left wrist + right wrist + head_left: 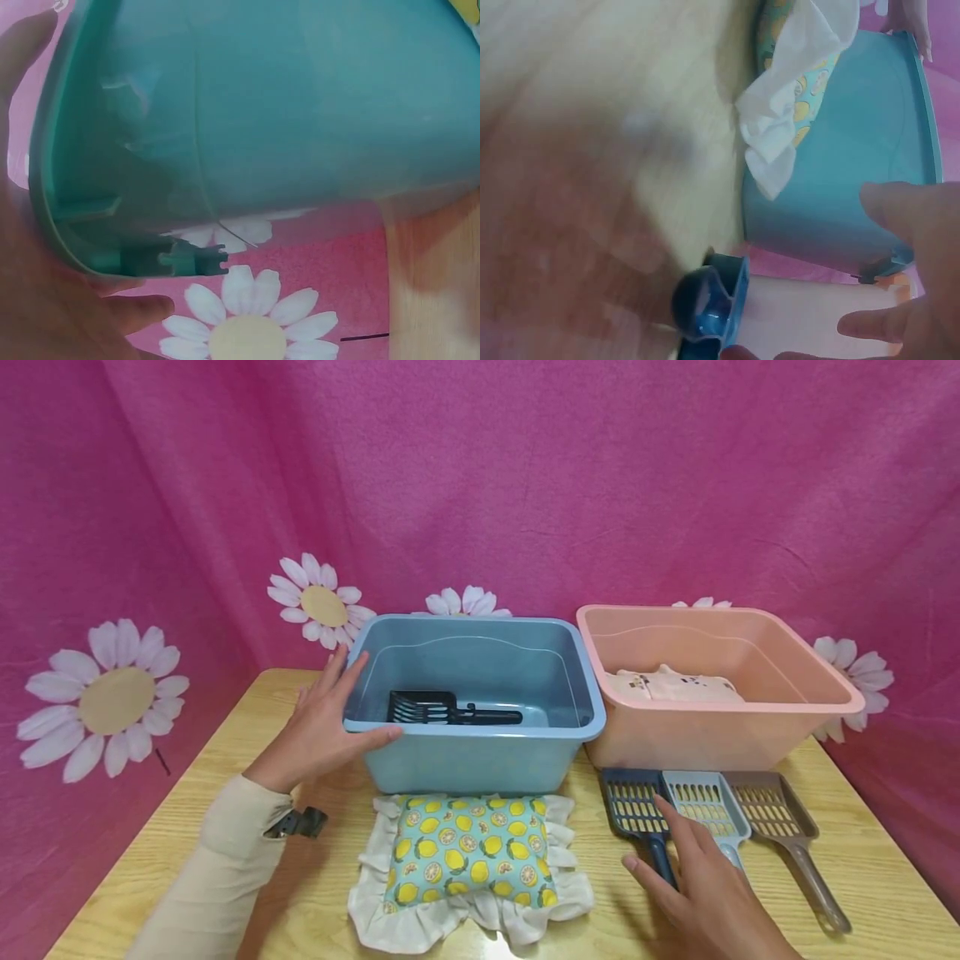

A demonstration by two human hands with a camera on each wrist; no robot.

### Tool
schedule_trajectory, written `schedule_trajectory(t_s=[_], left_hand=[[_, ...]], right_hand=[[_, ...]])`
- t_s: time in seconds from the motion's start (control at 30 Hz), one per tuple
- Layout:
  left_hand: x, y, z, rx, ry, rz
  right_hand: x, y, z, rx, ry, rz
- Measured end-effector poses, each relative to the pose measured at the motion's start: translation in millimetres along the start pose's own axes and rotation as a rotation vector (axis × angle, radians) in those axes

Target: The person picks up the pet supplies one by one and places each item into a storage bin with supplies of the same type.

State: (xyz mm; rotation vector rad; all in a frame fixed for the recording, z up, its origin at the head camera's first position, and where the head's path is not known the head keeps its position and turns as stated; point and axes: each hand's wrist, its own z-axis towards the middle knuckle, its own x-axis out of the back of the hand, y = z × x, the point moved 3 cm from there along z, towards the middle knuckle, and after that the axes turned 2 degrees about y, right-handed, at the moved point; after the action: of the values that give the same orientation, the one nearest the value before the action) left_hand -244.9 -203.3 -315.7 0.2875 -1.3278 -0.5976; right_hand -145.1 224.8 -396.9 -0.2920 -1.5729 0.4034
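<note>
My left hand rests at the left corner of a blue plastic tub, fingers spread along its side rim and thumb over the front rim. Inside that tub lies a black slotted litter scoop. My right hand hovers with fingers extended over a dark blue litter scoop and a light blue litter scoop, partly covering their handles. A brown litter scoop lies to their right. In the right wrist view, the dark blue scoop's handle end shows below the fingers.
A small lemon-print pillow with white ruffles lies in front of the blue tub. To the right stands a pink tub holding a pale patterned fabric item. Behind the wooden table hangs a magenta flowered cloth.
</note>
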Motion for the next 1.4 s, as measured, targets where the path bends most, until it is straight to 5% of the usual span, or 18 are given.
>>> schedule_trajectory(t_s=[0.33,0.63,1.4], left_hand=[[2.2,-5.7,3.4,0.046,-0.058,-0.09],[-0.1,-8.7,8.3,0.072,-0.092,-0.083],[-1.5,-9.9,12.5,0.095,-0.117,-0.069]], right_hand=[[-4,5,-10.2,0.009,0.039,-0.021],[-11,12,-5.4,-0.039,-0.064,-0.049],[-20,26,-4.8,-0.047,-0.098,-0.048]])
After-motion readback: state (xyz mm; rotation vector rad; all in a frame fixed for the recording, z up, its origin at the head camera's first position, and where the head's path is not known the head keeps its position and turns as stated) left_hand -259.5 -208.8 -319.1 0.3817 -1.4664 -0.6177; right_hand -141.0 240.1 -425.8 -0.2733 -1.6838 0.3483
